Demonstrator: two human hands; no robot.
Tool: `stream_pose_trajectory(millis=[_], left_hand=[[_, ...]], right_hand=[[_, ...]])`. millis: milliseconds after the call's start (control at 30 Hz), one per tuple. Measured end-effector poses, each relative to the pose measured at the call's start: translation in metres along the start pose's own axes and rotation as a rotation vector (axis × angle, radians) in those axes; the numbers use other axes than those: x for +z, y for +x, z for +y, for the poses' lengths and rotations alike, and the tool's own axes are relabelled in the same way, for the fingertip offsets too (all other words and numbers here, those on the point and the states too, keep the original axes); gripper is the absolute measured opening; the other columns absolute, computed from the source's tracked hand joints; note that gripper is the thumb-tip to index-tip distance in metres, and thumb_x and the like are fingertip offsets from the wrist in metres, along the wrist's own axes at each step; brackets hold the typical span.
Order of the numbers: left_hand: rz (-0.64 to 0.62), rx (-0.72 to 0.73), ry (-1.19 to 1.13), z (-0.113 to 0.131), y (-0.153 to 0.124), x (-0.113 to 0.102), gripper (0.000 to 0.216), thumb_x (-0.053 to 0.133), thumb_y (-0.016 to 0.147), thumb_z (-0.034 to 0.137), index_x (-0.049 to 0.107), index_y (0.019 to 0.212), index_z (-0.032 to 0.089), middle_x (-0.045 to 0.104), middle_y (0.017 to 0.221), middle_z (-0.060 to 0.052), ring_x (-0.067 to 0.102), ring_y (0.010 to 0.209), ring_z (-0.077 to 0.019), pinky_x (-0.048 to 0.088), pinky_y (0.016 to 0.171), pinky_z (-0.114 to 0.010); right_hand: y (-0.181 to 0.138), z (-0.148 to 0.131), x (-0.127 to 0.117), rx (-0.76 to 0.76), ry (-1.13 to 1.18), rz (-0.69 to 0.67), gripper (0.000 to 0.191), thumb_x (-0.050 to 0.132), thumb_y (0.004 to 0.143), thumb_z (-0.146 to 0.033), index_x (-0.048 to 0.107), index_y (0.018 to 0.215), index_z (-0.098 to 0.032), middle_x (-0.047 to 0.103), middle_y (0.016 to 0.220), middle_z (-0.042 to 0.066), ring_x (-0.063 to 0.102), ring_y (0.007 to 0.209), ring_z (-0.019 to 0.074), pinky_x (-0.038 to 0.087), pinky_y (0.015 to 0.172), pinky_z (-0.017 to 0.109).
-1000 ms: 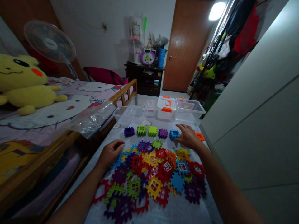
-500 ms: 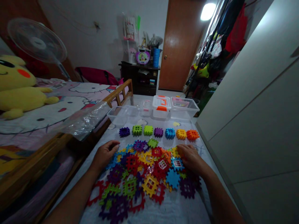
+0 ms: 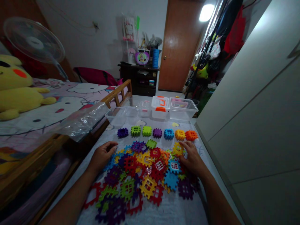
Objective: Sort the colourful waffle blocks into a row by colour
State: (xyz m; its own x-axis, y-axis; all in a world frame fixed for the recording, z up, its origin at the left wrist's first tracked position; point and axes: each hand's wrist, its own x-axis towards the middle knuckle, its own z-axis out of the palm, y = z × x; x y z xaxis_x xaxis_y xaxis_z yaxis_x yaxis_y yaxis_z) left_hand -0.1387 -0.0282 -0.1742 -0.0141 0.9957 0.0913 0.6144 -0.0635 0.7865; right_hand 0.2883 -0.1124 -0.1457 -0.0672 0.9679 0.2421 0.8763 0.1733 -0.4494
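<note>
A pile of toothed plastic building pieces in several colours lies spread before me, with a yellow piece with a window (image 3: 148, 186) and a blue piece (image 3: 171, 180) near its front. My right hand (image 3: 191, 157) pinches a yellow toothed piece (image 3: 178, 149) at the pile's back right corner. At the left edge of the pile, beside blue pieces, my left hand (image 3: 102, 157) rests with thumb and fingers apart, holding nothing. Behind the pile runs a row of stacked pieces, from a purple stack (image 3: 122, 132) through a blue stack (image 3: 168, 133) to an orange stack (image 3: 191, 135).
Clear plastic boxes stand beyond the row, including a lidded box with orange clips (image 3: 160, 107) and an open box (image 3: 183, 107). A wooden bed rail (image 3: 117, 93) borders the left side. A pale cabinet (image 3: 253, 125) rises close on the right.
My right hand has drawn the yellow piece up from the back right of the pile, so more of it shows. My left hand stays put. The view has shifted slightly.
</note>
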Motion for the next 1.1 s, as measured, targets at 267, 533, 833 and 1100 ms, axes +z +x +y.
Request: stream_pose_trajectory(millis=[267, 533, 833, 1100], left_hand=[[0.002, -0.003, 0.004, 0.005, -0.001, -0.001, 0.043, 0.059, 0.071, 0.054, 0.071, 0.092, 0.018, 0.075, 0.091, -0.007, 0.069, 0.087, -0.0262, 0.052, 0.081, -0.033], [0.013, 0.019, 0.002, 0.004, -0.001, -0.001, 0.042, 0.059, 0.071, 0.053, 0.071, 0.091, 0.018, 0.075, 0.09, -0.006, 0.069, 0.086, -0.0258, 0.052, 0.081, -0.032], [0.003, 0.033, -0.007, 0.009, -0.004, -0.002, 0.039, 0.058, 0.074, 0.05, 0.07, 0.092, 0.018, 0.074, 0.09, -0.006, 0.068, 0.086, -0.0248, 0.052, 0.079, -0.032], [0.02, 0.02, -0.045, 0.015, -0.005, -0.002, 0.038, 0.059, 0.072, 0.049, 0.07, 0.089, 0.017, 0.075, 0.089, -0.007, 0.068, 0.083, -0.0242, 0.052, 0.081, -0.034]], right_hand=[[-0.002, 0.015, 0.0, 0.054, -0.066, -0.018, 0.053, 0.056, 0.072, -0.021, 0.059, 0.124, -0.016, 0.06, 0.126, 0.014, 0.052, 0.12, 0.0315, 0.039, 0.105, 0.05], [-0.004, 0.015, 0.004, 0.072, -0.107, -0.045, 0.047, 0.059, 0.08, -0.037, 0.06, 0.123, -0.019, 0.064, 0.123, 0.014, 0.054, 0.117, 0.0327, 0.042, 0.098, 0.049], [0.001, 0.008, 0.004, 0.049, -0.037, -0.002, 0.044, 0.062, 0.08, -0.039, 0.062, 0.118, -0.016, 0.066, 0.121, 0.016, 0.057, 0.114, 0.0325, 0.043, 0.098, 0.05], [0.002, -0.015, 0.003, -0.035, 0.004, -0.056, 0.04, 0.06, 0.082, -0.039, 0.065, 0.117, -0.018, 0.067, 0.118, 0.013, 0.058, 0.111, 0.0308, 0.043, 0.098, 0.051]])
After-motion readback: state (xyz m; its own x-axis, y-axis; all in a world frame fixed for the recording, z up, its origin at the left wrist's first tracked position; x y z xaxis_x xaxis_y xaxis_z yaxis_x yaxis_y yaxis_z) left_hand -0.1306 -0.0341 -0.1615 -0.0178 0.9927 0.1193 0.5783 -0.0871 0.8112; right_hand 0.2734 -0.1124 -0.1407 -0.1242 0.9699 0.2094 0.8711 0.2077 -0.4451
